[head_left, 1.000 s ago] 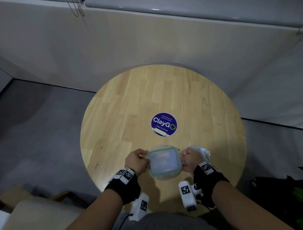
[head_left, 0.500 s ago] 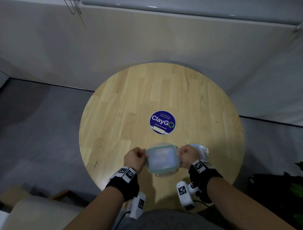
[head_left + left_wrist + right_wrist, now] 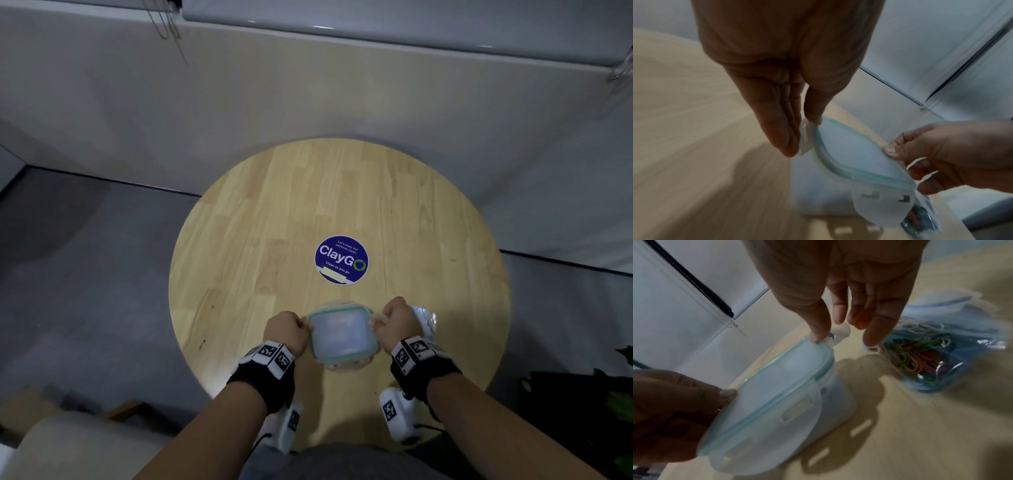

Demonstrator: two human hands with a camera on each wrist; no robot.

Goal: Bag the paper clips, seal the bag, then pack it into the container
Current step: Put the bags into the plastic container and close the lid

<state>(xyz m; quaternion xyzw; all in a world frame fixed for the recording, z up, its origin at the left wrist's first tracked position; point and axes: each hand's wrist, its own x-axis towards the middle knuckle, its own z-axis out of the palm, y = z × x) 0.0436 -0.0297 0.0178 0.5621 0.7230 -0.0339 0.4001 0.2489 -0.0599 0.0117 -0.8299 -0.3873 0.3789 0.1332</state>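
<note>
Item: square translucent plastic container with teal-gasketed snap lid, standing at the near edge of my round pale-wood table, between my two hands. Side latch flaps hang loose; front flap looks down.

My left hand: thumb and fingers pinching the lid's left flap.

My right hand: thumb on the lid's right rim, fingers curled under it, gripping.

Lid sits tilted, apparently lifting off the box; whether any latch still bites, I cannot tell.

Item: clear zip bag holding mixed-colour paper clips, lying on the table just right of the container, toward the right edge. Seal state: cannot tell.

Handling, my judgement: lid is light, stiff, slightly springy; hold at opposite flaps and lift evenly. Box is light and may slide on the smooth wood. Bag is soft, slippery, lumpy with shifting weight; take it by the top strip, or cup it underneath, before lowering it inside
</note>
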